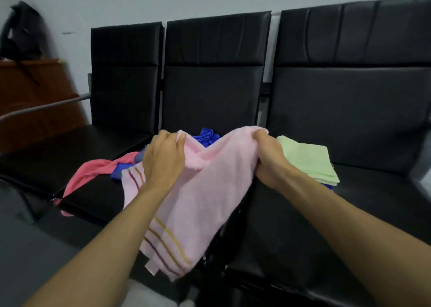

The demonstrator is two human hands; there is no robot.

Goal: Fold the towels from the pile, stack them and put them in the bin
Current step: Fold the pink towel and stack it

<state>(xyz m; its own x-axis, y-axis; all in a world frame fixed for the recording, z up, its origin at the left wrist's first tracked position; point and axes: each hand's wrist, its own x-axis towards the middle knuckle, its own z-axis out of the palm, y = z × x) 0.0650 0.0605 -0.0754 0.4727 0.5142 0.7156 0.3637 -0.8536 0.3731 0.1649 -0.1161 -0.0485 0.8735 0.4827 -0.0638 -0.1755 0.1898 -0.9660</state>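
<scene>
A light pink towel [200, 197] with striped ends hangs between my hands over the middle seat's front edge. My left hand [163, 160] grips its upper left corner, and my right hand [270, 157] grips the upper right edge. Behind it on the middle seat lies the pile: a crumpled blue towel [206, 136] and a coral pink towel [93, 171] trailing off the seat's left front. A folded light green towel [310, 162] lies flat on the right seat, with a bit of blue cloth showing under it. No bin is in view.
Three black padded seats [349, 111] stand in a row against a pale wall. A metal armrest [44, 107] sticks out at the left. Behind it stands a brown wooden cabinet [30, 111] with a black bag [21, 31] on top. Grey floor lies below.
</scene>
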